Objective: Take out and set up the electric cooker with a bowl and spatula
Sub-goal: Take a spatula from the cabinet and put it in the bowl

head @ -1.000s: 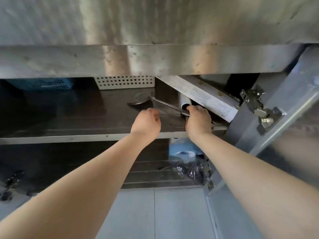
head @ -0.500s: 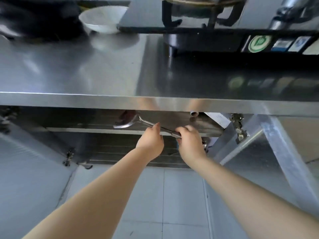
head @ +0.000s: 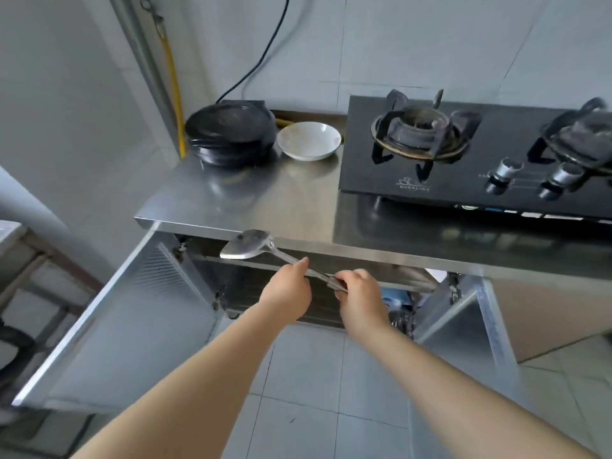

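Cooker [head: 230,135] and bowl [head: 308,140] stand on counter [head: 251,200]. Spatula [head: 251,248] remains unplaced, gripped by left hand [head: 286,294] and right hand [head: 359,298] at cabinet front.

Countertop [head: 265,197]: bare steel strip along the front edge, open from the left corner to the gas hob [head: 463,173]. At 11 o'clock of that strip, black electric cooker [head: 230,135] against the wall, white bowl [head: 308,140] just beside it at its 3 o'clock. Hob blocks the right side. Below, two cabinet doors [head: 116,326] swung open at 8 and 4 o'clock, framing the floor gap. Spatula [head: 251,248] blade sits at the counter's front lip.
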